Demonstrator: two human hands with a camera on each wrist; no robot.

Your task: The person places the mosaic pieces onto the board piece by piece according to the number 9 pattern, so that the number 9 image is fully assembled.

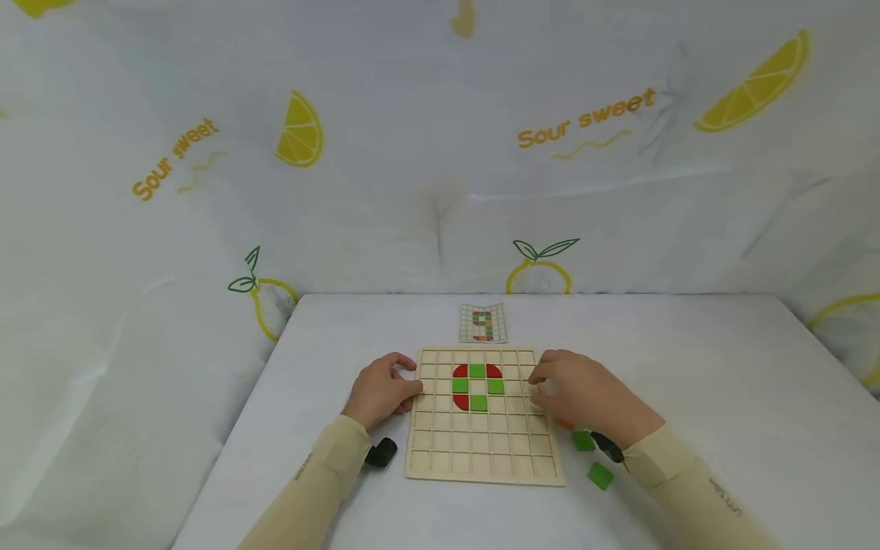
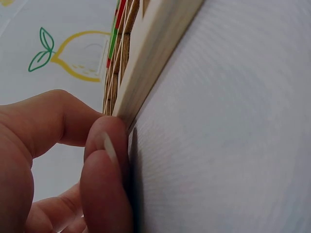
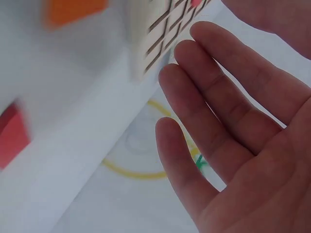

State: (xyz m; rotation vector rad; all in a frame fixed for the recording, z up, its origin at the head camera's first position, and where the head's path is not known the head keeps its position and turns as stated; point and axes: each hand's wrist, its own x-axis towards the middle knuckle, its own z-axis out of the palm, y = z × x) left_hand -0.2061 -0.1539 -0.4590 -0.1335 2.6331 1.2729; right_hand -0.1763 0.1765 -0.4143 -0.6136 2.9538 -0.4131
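Observation:
A pale wooden grid board (image 1: 483,443) lies on the table. Red quarter-round tiles (image 1: 461,402) and green square tiles (image 1: 477,371) form a partial ring round one bare cell in its upper part. With thumb and bent fingers, my left hand (image 1: 378,391) grips the board's left edge; the left wrist view shows the fingertips against the wooden rim (image 2: 146,63). My right hand (image 1: 580,389) is at the board's right side, and in the right wrist view its palm (image 3: 262,179) and fairly straight fingers hold nothing. Whether its fingertips touch the board I cannot tell.
Behind the board lies a small pattern card (image 1: 483,323) with a coloured grid figure. Loose green tiles (image 1: 600,476) lie right of the board, near my right wrist. An orange tile (image 3: 75,12) and a red tile (image 3: 13,138) show blurred in the right wrist view.

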